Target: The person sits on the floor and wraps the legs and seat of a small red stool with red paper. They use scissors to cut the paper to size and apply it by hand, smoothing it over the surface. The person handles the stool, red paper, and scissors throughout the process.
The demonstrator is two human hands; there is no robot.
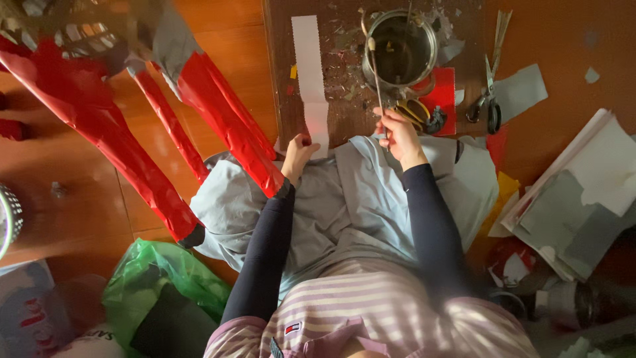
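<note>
While the left hand (297,150) pins the white paper strip (310,73) flat on the brown board (344,99), the right hand's (399,132) grip pinches a thin stick (375,69) (dipped into the far metal pot (399,50)).

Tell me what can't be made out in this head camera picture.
- Inside of the metal pot, head view: dark, contents unclear.
- Tip of the thin stick held by the right hand: lost in the pot's shadow.
- Left hand fingertips: curled on the white paper strip, grip unclear.
- Red-wrapped frame: cut off by the top edge, blurred.
- Green bag: contents hidden.
</note>
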